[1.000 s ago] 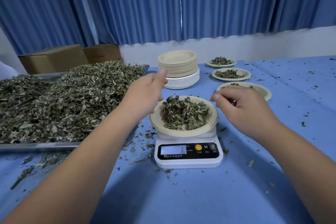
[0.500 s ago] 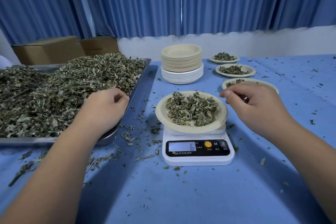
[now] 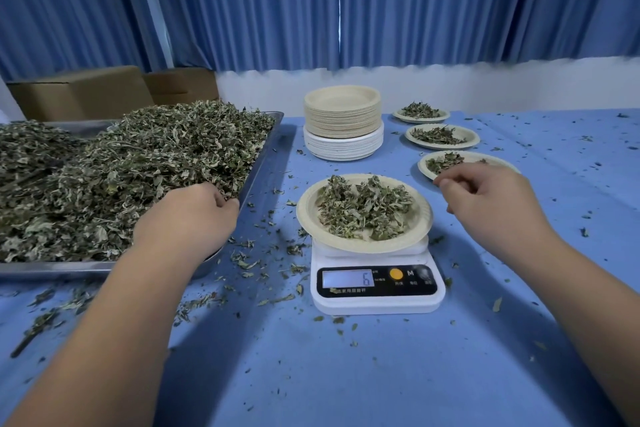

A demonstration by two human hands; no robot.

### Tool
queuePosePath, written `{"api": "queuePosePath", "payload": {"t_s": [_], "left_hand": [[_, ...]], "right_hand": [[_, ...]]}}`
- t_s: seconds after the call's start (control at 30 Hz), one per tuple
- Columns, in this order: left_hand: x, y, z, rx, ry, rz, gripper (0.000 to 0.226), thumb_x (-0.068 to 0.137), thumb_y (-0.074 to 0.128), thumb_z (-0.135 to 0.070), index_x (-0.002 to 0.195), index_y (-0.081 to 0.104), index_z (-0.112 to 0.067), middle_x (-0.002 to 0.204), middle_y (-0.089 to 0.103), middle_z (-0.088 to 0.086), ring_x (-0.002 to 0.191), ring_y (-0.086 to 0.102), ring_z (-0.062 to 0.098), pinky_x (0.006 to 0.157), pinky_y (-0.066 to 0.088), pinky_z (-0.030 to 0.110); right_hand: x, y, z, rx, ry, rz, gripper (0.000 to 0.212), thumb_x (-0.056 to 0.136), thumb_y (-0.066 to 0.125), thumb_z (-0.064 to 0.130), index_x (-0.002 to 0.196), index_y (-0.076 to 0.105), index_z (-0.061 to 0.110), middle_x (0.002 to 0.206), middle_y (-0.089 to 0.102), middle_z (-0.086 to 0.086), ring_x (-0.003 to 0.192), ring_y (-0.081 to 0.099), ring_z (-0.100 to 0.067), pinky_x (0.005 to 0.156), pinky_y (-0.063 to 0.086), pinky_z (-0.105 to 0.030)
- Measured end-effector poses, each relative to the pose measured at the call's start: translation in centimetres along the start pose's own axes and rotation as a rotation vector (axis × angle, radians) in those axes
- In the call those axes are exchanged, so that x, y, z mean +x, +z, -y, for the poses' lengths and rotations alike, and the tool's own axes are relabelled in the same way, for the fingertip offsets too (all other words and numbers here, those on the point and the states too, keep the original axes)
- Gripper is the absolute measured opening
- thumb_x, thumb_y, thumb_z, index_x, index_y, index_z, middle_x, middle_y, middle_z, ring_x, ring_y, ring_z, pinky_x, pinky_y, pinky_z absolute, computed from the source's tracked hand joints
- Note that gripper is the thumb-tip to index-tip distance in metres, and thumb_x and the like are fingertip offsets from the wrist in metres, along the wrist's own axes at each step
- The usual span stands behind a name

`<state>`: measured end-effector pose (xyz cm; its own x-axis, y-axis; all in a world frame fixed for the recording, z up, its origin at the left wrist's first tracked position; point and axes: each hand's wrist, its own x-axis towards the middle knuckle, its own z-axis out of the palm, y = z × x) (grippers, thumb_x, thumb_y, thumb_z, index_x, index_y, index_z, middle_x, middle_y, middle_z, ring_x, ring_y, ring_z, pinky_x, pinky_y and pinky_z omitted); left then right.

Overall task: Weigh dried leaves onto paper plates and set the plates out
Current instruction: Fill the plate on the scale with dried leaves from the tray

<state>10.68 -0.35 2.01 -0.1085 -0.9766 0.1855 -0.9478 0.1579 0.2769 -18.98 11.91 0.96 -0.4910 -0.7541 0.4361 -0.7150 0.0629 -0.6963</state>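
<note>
Reaching left hand (image 3: 188, 215) into dried leaves (image 3: 121, 177).

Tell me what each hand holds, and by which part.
Left hand curls into the dried leaves at the tray's near corner; any pinch is hidden. Right hand hovers, holding nothing visible.

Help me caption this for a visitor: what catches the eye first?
The heaped dried leaves filling the metal tray on the left, with the left hand at its near corner. Mid-table, a leaf-filled paper plate sits on the white scale, which reads 6.
</note>
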Motion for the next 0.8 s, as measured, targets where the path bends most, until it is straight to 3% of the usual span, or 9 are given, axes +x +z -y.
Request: {"api": "queuePosePath", "payload": {"t_s": [0.13,0.27,0.43,0.57,0.8], "left_hand": [[0.0,0.3,-0.1,-0.006,0.002,0.063,0.029,0.097,0.045,-0.049,0.088,0.057,-0.023,0.070,0.062,0.004,0.063,0.058,0.021,0.055,0.042,0.027],[-0.2,0.4,-0.7,-0.023,0.000,0.084,0.026,0.097,0.049,-0.045,0.087,0.056,-0.022,0.074,0.061,0.005,0.066,0.059,0.022,0.058,0.048,0.029],[-0.7,-0.4,-0.5,0.158,-0.099,0.010,0.044,0.096,0.040,-0.054,0.091,0.061,-0.015,0.075,0.056,0.002,0.068,0.052,0.022,0.069,0.045,0.035],[-1.0,-0.5,-0.8,0.122,-0.136,0.136,0.057,0.098,0.036,-0.054,0.069,0.055,-0.009,0.071,0.057,0.008,0.068,0.056,0.025,0.079,0.051,0.040],[-1.4,0.0,-1.1,0.092,-0.088,0.121,0.055,0.098,0.044,-0.049,0.060,0.044,-0.009,0.059,0.046,0.006,0.055,0.047,0.024,0.059,0.040,0.031]], "right_hand": [[0.0,0.0,-0.1,-0.016,-0.001,0.018,0.029,0.091,0.055,0.016,0.069,0.062,0.033,0.054,0.052,-0.004,0.075,0.066,-0.025,0.051,0.039,-0.023],[-0.1,-0.1,0.1,-0.017,-0.006,0.015,0.026,0.090,0.055,0.016,0.071,0.067,0.031,0.067,0.064,-0.015,0.047,0.049,-0.009,0.039,0.034,-0.014],[-0.2,-0.1,0.2,-0.025,-0.013,0.026,0.025,0.090,0.056,0.017,0.072,0.067,0.029,0.065,0.064,-0.013,0.055,0.053,-0.017,0.042,0.034,-0.013],[-0.2,0.0,0.1,-0.038,-0.005,0.033,0.022,0.091,0.056,0.018,0.075,0.069,0.027,0.068,0.065,-0.013,0.059,0.054,-0.024,0.042,0.036,-0.016],[-0.3,0.0,0.3,-0.036,0.005,0.033,0.022,0.091,0.056,0.018,0.076,0.070,0.025,0.068,0.066,-0.012,0.051,0.047,-0.013,0.046,0.036,-0.022]]}}
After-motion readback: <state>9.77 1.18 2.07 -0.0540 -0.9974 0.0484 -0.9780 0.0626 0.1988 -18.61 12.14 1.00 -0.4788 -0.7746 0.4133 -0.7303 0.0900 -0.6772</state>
